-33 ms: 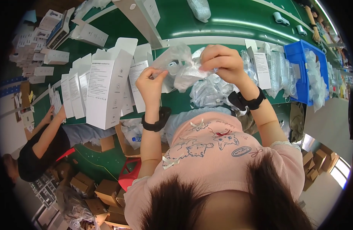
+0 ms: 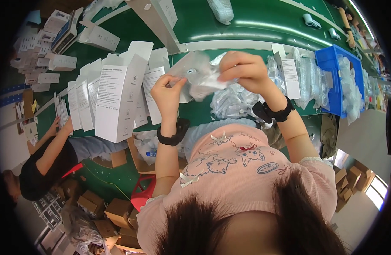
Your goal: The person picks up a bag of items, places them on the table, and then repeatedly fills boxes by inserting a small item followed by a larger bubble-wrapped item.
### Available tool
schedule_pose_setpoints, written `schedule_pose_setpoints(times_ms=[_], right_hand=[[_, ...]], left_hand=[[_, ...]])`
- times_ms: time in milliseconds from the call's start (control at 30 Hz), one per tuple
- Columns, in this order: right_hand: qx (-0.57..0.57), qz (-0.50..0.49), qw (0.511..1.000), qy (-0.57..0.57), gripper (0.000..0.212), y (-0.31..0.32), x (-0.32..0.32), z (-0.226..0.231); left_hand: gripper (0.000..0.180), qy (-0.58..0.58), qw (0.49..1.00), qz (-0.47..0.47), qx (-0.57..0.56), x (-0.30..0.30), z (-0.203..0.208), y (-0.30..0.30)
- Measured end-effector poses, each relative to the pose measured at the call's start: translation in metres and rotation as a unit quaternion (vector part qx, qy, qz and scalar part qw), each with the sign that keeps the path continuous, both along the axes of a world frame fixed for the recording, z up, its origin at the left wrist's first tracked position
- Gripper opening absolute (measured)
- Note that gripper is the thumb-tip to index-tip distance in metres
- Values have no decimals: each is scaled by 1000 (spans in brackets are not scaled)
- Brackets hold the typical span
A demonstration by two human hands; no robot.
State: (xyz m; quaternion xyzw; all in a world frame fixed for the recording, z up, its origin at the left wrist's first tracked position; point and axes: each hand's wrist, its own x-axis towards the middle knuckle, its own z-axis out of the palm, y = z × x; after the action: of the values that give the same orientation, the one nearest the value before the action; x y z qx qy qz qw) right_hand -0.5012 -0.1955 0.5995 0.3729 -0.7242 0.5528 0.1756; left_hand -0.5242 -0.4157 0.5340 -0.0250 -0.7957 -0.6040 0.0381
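A clear plastic bag is stretched between my two hands, above the green table. My left hand pinches its left edge between thumb and fingers. At the other end, my right hand has its fingers closed on the bag's bunched, whitish part, which is smeared by motion. A small pale part with a dark opening shows through the film; its kind is unclear. Just beneath my right hand lies a pile of clear plastic bags with contents I cannot make out.
Tall white cartons with raised flaps stand to my left. On the right are an upright white carton, bubble-wrapped items and a blue bin. A metal post rises beyond the cartons. A co-worker sits at far left.
My right hand has shifted slightly left, and the bag's bunched part has moved and blurred with it. My left hand stays almost still.
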Motion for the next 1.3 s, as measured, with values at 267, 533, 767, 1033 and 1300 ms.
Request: schedule_pose_setpoints(times_ms=[267, 533, 767, 1033, 1300], right_hand=[[305, 140, 940, 64, 20, -33, -21, -48], [339, -6, 931, 139, 52, -17, 1, -57], [114, -19, 977, -182, 96, -20, 3, -113], [-78, -179, 936, -292, 108, 66, -44, -56], [-133, -437, 864, -211, 104, 241, -166, -136]], left_hand=[[16, -18, 999, -41, 0, -4, -8, -1], [43, 54, 998, 20, 0, 14, -1, -15], [64, 97, 867, -50, -487, 34, -16, -17], [77, 10, 858, -98, -504, 58, -1, 39], [81, -142, 929, -148, -308, -17, -55, 49]])
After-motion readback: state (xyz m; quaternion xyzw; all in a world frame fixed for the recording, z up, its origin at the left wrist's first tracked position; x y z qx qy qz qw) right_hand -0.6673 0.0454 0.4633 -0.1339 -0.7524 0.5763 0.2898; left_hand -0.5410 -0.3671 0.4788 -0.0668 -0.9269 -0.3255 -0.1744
